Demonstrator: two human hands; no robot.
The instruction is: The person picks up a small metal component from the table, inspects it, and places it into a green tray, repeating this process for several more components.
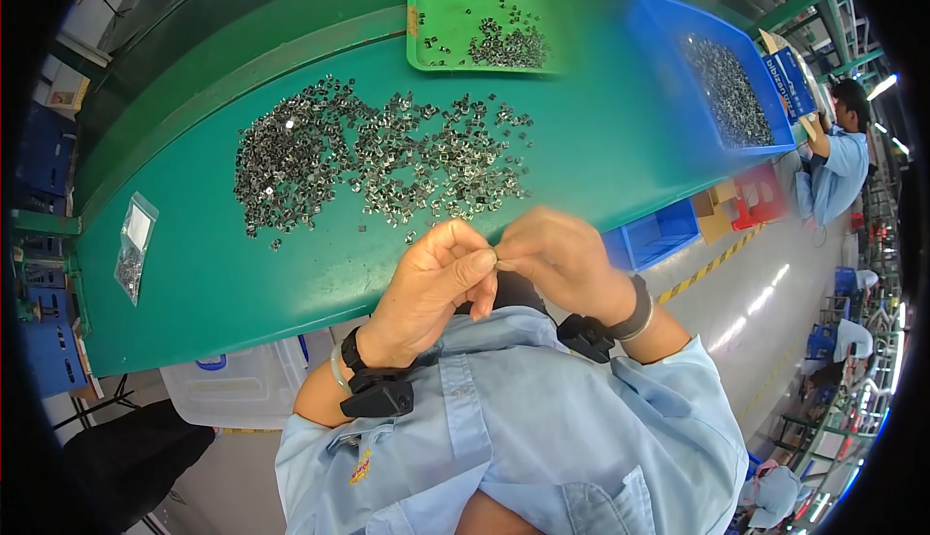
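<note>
Close to my chest, just past the near table edge, my left hand [448, 268] and my right hand [562, 256] meet at the fingertips. Both are pinched closed around something too small to make out. Beyond them on the green table [208, 298] lies a wide heap of small shiny metal pieces [291, 162], denser at the left and more scattered at the right. Farther back, a green tray [441, 26] holds more small dark metal pieces, mostly toward its right half.
A blue bin [662, 36] full of small metal pieces stands at the right. A clear plastic bag [136, 244] lies at the table's left end. Below the table are a clear lidded box [237, 390] and an open blue crate [664, 236]. A co-worker [841, 162] sits far right.
</note>
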